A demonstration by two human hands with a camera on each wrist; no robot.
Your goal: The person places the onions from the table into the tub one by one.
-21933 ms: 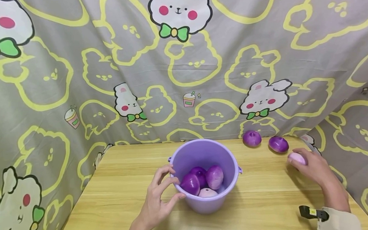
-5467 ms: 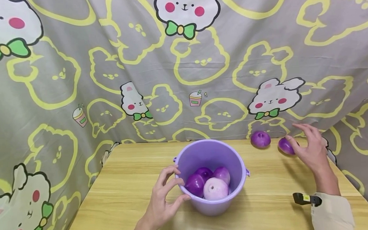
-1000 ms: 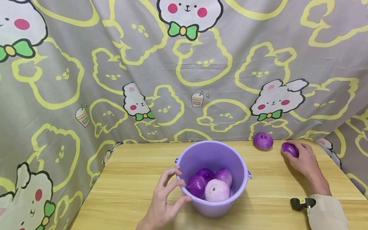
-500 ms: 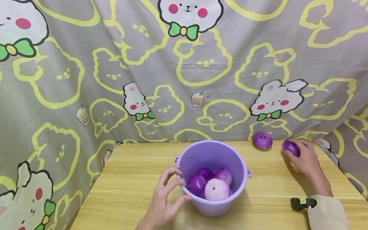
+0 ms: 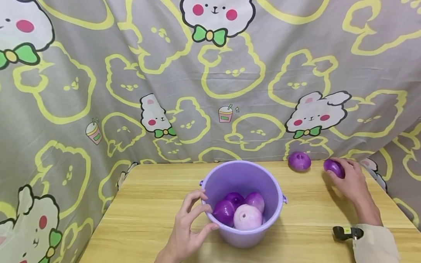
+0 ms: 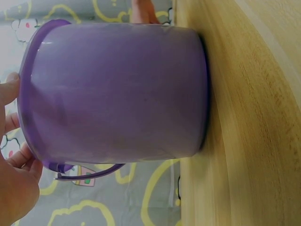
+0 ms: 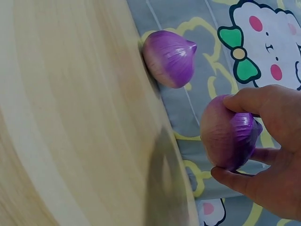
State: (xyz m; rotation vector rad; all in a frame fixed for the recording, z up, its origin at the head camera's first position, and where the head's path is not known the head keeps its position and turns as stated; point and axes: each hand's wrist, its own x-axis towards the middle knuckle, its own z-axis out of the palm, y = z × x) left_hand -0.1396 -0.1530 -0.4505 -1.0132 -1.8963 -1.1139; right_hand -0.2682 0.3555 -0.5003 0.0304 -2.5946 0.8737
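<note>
A purple bucket [image 5: 243,236] stands on the table. Inside lie several onions: dark purple ones [image 5: 224,213] and, in front, a paler pink-white onion [image 5: 248,217]. My left hand [image 5: 186,229] holds the bucket's left rim between thumb and fingers; the left wrist view shows its fingertips at the rim too. Over at the back right, my right hand [image 5: 351,182] grips a purple onion [image 7: 228,134], with the thumb on one side and fingers on the other. Another purple onion [image 5: 299,161] rests on the table to the left of that hand.
The wooden table [image 5: 147,211] ends at the back against a grey patterned curtain [image 5: 181,82], which also hangs at both sides. The bucket's handle [image 6: 94,174] hangs down on its far side. A black strap device [image 5: 347,233] sits by the right sleeve.
The pale onion once in my right hand now lies in the bucket. Since then that hand has closed round another onion, which has shifted slightly right. My left hand stays at the rim.
</note>
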